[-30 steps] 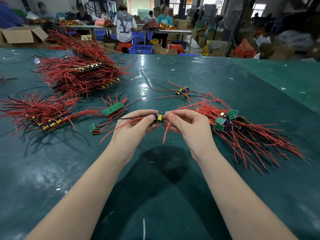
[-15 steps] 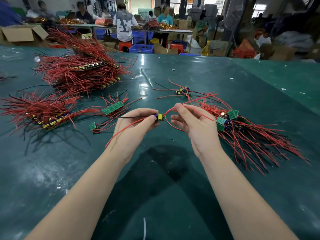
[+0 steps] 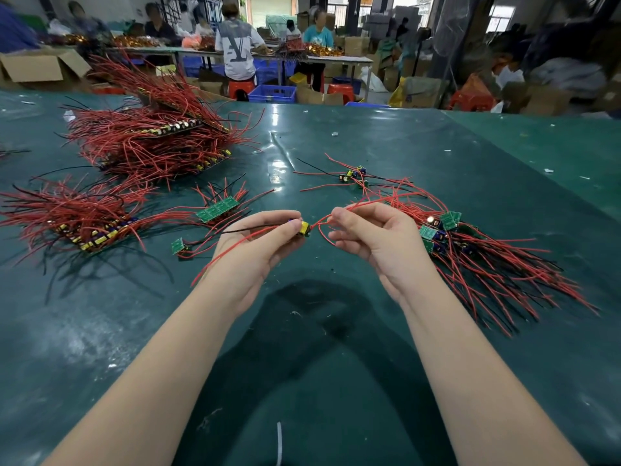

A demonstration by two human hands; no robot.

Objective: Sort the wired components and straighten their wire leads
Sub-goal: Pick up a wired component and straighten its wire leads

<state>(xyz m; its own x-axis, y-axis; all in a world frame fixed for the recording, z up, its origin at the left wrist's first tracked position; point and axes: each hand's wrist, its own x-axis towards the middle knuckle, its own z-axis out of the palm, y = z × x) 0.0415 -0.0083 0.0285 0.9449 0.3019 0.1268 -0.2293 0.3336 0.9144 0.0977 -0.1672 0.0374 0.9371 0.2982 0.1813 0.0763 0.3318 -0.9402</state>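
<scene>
- The left hand pinches a small wired component between thumb and fingers, above the middle of the green tabletop.
- The right hand has its fingers curled on a red wire lead running from that component.
- An unsorted heap lies toward the right edge.
- Aligned bundles lie toward the left edge; a larger stack sits toward the far left corner.
</scene>
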